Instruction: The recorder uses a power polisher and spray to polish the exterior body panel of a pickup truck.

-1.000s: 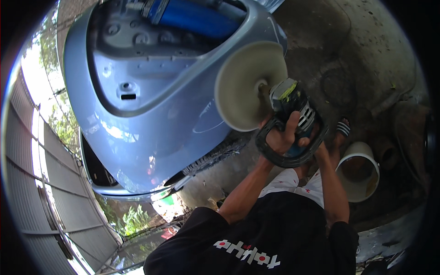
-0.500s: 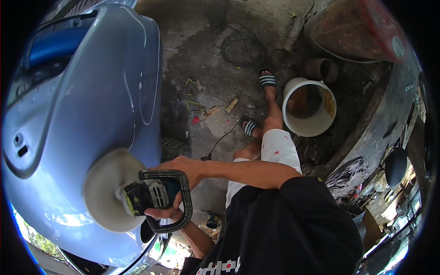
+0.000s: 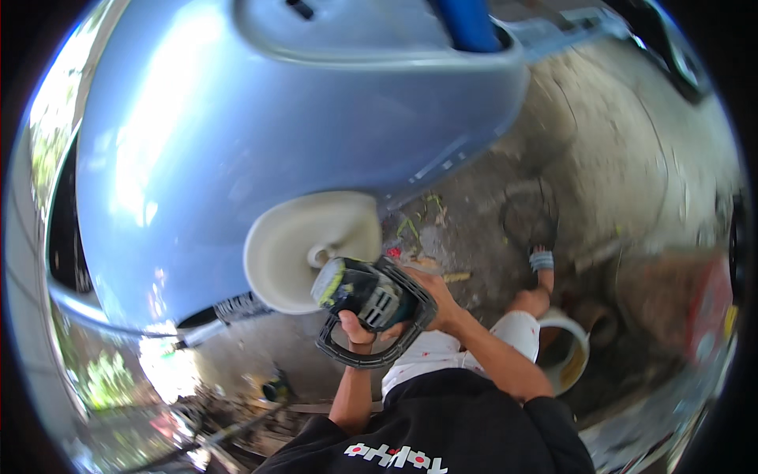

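Observation:
Both of my hands hold a power polisher (image 3: 371,296) with a black body, worn yellow-green trim and a loop-shaped black handle. My left hand (image 3: 359,333) is closed on the lower side of its body, inside the loop. My right hand (image 3: 433,288) grips the loop handle on the other side, its fingers partly hidden by the tool. A cream-coloured round polishing pad (image 3: 288,253) lies against the lower edge of the light blue car body (image 3: 316,126), its outline bent at the upper right.
A white bucket (image 3: 580,347) stands beside my leg, with a red and grey drum (image 3: 703,308) further right. A coil of wire (image 3: 529,209) and leaf scraps lie on the concrete floor. Debris (image 3: 229,415) is piled at lower left.
My view has turned, so the car body now spans the top. The polisher, held in both hands, has gone from the broad panel to the car's lower edge.

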Tool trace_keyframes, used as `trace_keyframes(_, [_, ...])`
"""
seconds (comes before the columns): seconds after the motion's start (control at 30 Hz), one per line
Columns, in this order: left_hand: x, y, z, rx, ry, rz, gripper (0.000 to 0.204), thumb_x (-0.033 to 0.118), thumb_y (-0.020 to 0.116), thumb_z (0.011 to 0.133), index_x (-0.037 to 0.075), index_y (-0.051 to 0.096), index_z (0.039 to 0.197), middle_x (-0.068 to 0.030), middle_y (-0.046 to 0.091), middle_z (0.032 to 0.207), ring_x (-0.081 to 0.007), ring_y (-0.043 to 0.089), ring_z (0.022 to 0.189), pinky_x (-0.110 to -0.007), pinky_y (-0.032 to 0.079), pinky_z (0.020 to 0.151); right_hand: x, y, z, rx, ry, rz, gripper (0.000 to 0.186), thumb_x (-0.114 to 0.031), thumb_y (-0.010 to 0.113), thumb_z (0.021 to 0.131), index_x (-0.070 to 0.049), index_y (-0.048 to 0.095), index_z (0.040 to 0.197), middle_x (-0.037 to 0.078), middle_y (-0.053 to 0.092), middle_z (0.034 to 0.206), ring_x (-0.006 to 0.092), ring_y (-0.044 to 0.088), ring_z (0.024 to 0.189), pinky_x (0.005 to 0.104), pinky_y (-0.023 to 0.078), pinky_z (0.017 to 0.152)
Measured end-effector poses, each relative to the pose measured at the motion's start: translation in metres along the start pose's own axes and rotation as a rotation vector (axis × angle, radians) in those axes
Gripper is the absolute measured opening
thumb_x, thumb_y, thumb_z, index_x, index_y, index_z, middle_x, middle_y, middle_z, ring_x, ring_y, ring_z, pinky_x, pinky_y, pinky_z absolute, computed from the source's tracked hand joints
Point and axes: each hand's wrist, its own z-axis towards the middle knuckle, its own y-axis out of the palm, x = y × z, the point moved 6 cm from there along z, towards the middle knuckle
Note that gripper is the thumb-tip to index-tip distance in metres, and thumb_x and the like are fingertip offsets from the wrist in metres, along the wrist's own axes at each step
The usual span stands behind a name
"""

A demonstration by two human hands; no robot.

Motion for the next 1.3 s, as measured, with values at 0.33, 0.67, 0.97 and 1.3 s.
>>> trace_keyframes(0.33, [-0.071,0.112,0.033,0.143,-0.047,0.089,0.077,0.054,0.072,0.081,-0.006,0.062,0.128,-0.0146,0.071,0.115,-0.0247,0.069,0.102,-0.037,0.055,0.09,0.079,-0.084,-0.051,-0.11,0.354,0.138,0.085,-0.03,0.095,0.069,0.0,0.056,0.138,0.013,0.066,0.129,0.0282,0.066,0.115,0.0412,0.053,0.099])
trace_keyframes(0.67, [0.015,0.053,0.045,0.274,0.626,-0.457,0.067,0.057,0.046,0.103,-0.001,0.063,0.132,-0.0151,0.073,0.117,-0.0264,0.072,0.104,-0.042,0.06,0.092,0.002,-0.04,0.066,-0.467,-0.539,-0.14,0.117,-0.042,0.087,0.075,0.002,0.022,0.162,0.029,0.062,0.117,0.046,0.069,0.095,0.047,0.059,0.081])
trace_keyframes(0.97, [-0.037,0.031,0.049,0.372,0.769,-0.493,0.071,0.059,0.034,0.107,-0.002,0.058,0.136,-0.018,0.071,0.121,-0.0313,0.071,0.105,-0.045,0.057,0.096,0.01,-0.048,0.055,-0.556,-0.457,-0.364,0.112,-0.046,0.084,0.077,-0.009,0.024,0.165,0.024,0.064,0.111,0.0431,0.071,0.091,0.0487,0.059,0.068])
trace_keyframes(1.3, [-0.168,0.031,0.05,0.34,0.485,-0.844,0.091,0.078,0.035,0.097,-0.001,0.06,0.134,-0.0253,0.069,0.122,-0.0399,0.066,0.111,-0.051,0.051,0.102,0.057,-0.078,0.013,-0.694,-0.271,-0.583,0.107,-0.051,0.082,0.079,-0.011,0.03,0.164,0.025,0.066,0.111,0.0417,0.073,0.089,0.0488,0.061,0.07])
